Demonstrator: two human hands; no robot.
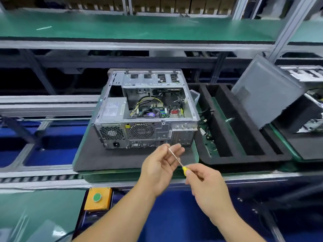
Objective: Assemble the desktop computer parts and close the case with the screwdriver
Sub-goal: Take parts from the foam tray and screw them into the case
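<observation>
An open grey desktop case (145, 109) lies on its side on a dark foam pad (108, 159), its rear panel with fans facing me and the motherboard and cables exposed. Just in front of it my right hand (206, 184) grips the yellow handle of a screwdriver (176, 159). The thin metal shaft slants up to the left. My left hand (160, 165) pinches the tip of that shaft between thumb and fingers. A grey side panel (265, 95) leans tilted at the right.
A black foam tray (244, 137) with long slots and loose parts lies right of the case. Another computer case (307, 109) stands behind the leaning panel. A yellow box with a green button (97, 198) sits at the near edge. A green shelf (139, 27) runs overhead.
</observation>
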